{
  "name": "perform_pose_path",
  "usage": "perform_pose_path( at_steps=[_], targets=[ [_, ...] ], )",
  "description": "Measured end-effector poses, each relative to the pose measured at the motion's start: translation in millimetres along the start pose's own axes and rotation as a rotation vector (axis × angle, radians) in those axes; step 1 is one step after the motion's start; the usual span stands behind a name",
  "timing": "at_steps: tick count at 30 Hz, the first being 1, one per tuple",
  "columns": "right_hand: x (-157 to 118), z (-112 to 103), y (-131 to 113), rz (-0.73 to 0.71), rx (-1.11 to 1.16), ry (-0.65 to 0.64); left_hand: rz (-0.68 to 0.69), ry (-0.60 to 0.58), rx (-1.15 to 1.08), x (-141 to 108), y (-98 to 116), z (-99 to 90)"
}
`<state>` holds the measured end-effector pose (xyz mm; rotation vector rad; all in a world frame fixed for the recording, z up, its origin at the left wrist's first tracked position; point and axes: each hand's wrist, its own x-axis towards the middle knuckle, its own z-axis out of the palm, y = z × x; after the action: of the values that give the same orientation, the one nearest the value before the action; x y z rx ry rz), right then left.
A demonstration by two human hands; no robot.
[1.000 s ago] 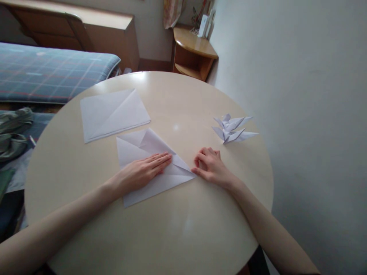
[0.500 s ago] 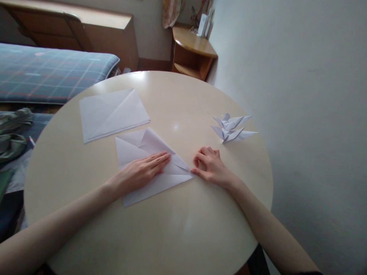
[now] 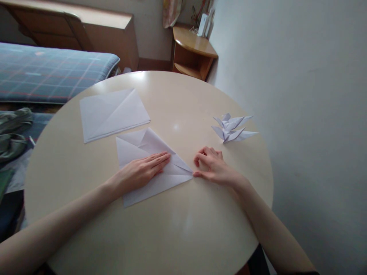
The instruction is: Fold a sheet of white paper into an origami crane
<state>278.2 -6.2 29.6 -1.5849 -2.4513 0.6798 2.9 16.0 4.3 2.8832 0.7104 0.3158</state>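
Note:
A partly folded white paper (image 3: 155,143) lies on the round cream table (image 3: 160,236), its sharp point toward the right. My left hand (image 3: 147,168) rests flat on the middle of this paper, palm down, fingers stretched out. At the paper's right point is my right hand (image 3: 209,164), its thumb tip at the corner and its fingers curled above, with a gap between thumb and fingers. Nothing shows between them. A stack of white paper sheets (image 3: 114,114) with a diagonal crease lies behind and to the left.
Two folded paper figures (image 3: 232,128) stand at the right of the table, beyond my right hand. A pale wall (image 3: 309,114) runs along the right side. A plaid mattress (image 3: 51,72) and a wooden corner shelf (image 3: 195,40) are behind the table.
My right thumb has shifted slightly right and down, to the very tip of the paper. My left hand and the paper have stayed in place.

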Motion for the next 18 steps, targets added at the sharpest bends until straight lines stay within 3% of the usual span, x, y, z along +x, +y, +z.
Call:
perform_pose_path(
  at_steps=[11,18],
  targets=[
    [-3,-10,18,-0.094,0.121,-0.116,0.008,0.025,-0.011,1,0,0.5],
    [5,10,6,-0.088,0.095,0.177,-0.001,0.016,-0.022,1,0,0.5]
  ],
)
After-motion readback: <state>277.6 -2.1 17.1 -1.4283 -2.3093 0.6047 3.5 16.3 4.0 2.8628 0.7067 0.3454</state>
